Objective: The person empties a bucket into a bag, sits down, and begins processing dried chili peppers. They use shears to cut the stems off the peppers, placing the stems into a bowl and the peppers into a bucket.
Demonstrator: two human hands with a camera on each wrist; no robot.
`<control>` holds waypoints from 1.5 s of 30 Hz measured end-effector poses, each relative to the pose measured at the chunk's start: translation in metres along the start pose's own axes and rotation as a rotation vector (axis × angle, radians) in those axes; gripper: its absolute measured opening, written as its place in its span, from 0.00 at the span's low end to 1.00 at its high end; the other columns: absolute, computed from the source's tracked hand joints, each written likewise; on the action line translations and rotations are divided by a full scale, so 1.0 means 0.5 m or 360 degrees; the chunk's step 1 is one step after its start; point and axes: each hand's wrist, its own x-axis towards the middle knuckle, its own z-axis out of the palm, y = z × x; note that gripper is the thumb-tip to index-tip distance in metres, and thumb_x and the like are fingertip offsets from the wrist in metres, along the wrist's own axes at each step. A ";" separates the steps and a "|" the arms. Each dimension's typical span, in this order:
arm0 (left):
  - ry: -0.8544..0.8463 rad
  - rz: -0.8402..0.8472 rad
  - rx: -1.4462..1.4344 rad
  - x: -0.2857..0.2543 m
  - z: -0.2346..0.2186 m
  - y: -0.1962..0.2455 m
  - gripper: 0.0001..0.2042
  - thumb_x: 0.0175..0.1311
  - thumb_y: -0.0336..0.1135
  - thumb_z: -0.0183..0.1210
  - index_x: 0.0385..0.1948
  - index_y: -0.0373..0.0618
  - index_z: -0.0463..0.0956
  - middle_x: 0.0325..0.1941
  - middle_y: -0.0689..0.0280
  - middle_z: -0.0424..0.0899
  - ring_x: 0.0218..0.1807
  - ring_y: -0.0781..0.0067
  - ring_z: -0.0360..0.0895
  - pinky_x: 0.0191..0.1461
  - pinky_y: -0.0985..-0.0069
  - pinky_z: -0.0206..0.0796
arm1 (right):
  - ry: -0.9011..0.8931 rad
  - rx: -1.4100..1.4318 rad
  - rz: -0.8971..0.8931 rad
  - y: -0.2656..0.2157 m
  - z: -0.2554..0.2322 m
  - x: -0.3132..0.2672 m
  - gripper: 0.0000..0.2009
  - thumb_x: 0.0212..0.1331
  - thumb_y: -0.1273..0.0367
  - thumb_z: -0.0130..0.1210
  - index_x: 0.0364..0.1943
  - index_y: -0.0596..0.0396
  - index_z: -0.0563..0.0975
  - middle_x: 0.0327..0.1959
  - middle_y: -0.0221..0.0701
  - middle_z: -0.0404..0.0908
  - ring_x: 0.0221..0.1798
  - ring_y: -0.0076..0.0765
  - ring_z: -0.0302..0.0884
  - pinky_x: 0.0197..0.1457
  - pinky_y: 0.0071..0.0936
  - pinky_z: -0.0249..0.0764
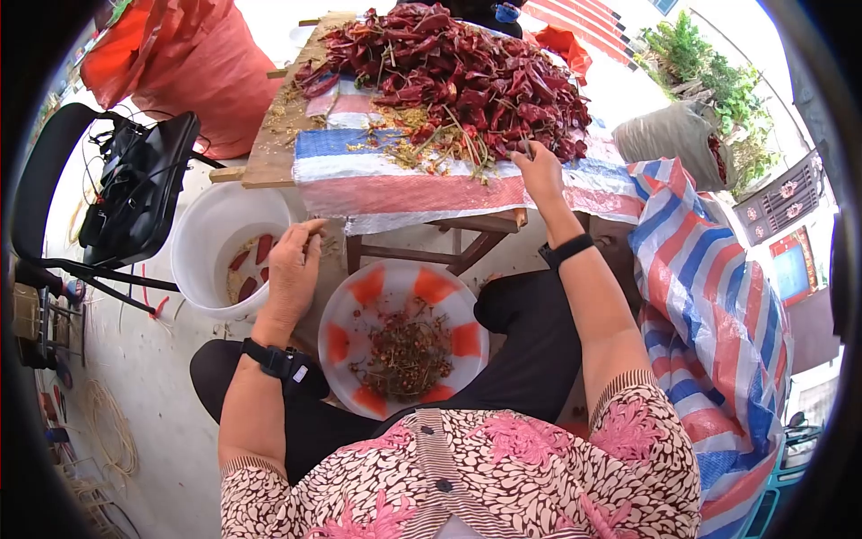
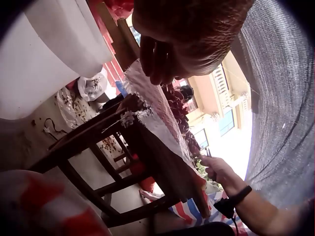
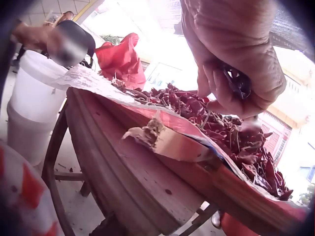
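Right hand (image 1: 542,178) curled round dark-handled tool (image 3: 237,81), at red pepper heap (image 1: 458,76). Left hand (image 1: 294,268) beside white bucket (image 1: 196,256), grip unclear. Stem-filled bowl (image 1: 469,310) below.

Right hand (image 1: 541,178) beyond left hand (image 1: 293,269)

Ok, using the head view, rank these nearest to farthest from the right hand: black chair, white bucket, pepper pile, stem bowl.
1. Pepper pile, on the table, at the right hand.
2. Stem bowl, low between the knees.
3. White bucket, left of the bowl.
4. Black chair, far left.
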 end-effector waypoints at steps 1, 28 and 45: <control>0.0015 0.0069 -0.0057 -0.002 0.008 0.004 0.10 0.64 0.22 0.52 0.45 0.39 0.76 0.38 0.57 0.80 0.35 0.65 0.80 0.38 0.74 0.71 | -0.0051 -0.0037 0.0064 0.004 0.009 0.015 0.18 0.55 0.54 0.59 0.44 0.49 0.79 0.40 0.39 0.83 0.46 0.48 0.79 0.49 0.43 0.71; -0.0670 -0.0287 -0.0690 -0.083 0.058 0.079 0.12 0.67 0.35 0.57 0.49 0.42 0.74 0.44 0.65 0.83 0.48 0.73 0.78 0.55 0.74 0.69 | -0.1236 0.1902 0.0697 -0.214 0.004 -0.474 0.16 0.68 0.56 0.51 0.38 0.56 0.76 0.23 0.23 0.70 0.18 0.13 0.57 0.20 0.14 0.53; -0.1061 -0.0699 -0.1426 -0.090 0.060 0.081 0.12 0.69 0.42 0.55 0.37 0.41 0.76 0.31 0.69 0.80 0.36 0.81 0.76 0.47 0.79 0.68 | -0.0658 0.0904 -0.0332 -0.193 0.012 -0.527 0.19 0.63 0.56 0.56 0.45 0.58 0.78 0.35 0.37 0.81 0.37 0.37 0.80 0.42 0.29 0.73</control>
